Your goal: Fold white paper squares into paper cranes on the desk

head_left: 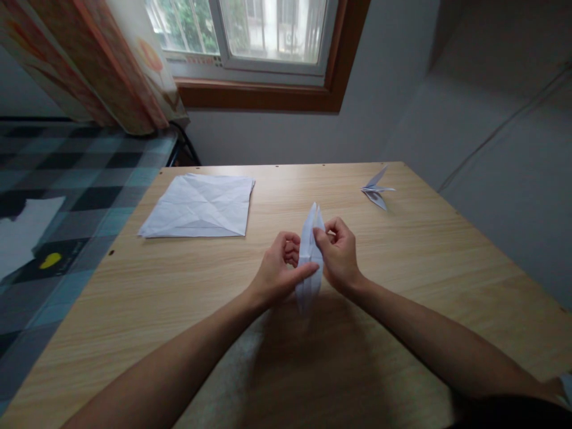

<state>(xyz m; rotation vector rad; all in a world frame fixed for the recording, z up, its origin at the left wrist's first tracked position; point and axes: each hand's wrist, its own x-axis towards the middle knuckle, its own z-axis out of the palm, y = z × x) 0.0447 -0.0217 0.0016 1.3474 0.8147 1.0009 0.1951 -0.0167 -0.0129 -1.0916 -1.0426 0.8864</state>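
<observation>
A narrow piece of folded white paper (308, 244), pointed at both ends, is held upright over the middle of the table. My left hand (284, 262) grips its lower left side, thumb laid across the front and fingers curled behind. On the upper right edge, my right hand (338, 250) pinches the paper between thumb and bent fingers. The top splits into two points with a slit between them. Its lower tip looks slightly blurred.
On the wooden table (415, 286), a stack of creased white sheets (205, 205) lies at the back left. A folded paper figure (376, 189) with spread points rests at the back right. Left of the table, a checked bedspread (111, 161) carries white paper (33, 229). A window (272, 36) is behind.
</observation>
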